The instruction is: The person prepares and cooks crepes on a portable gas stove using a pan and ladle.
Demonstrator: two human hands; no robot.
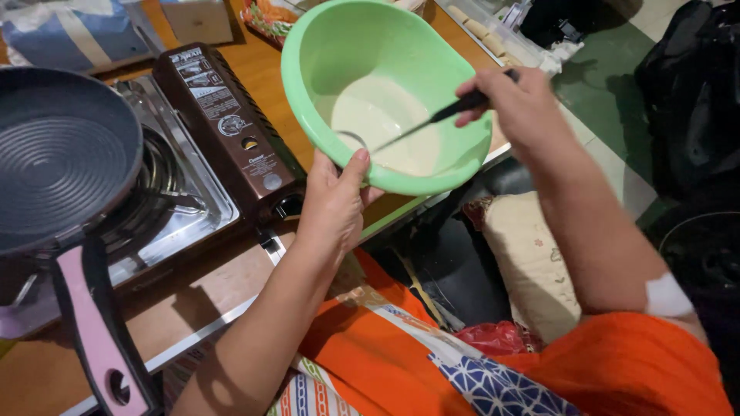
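My left hand (333, 206) grips the near rim of a light green plastic bowl (324, 54), thumb over the edge, holding it tilted toward me above the table edge. Pale, creamy batter (385, 115) lies in the bottom of the bowl. My right hand (518, 104) holds a black-handled ladle (432, 122) whose metal scoop dips into the batter at the left side of the bowl.
A dark grey frying pan (62, 154) with a pink handle (96, 331) sits on a portable gas stove (208, 146) at the left on the wooden table (193, 296). A cushion (532, 262) and orange cloth (385, 354) lie below. Bags (694, 85) stand at the right.
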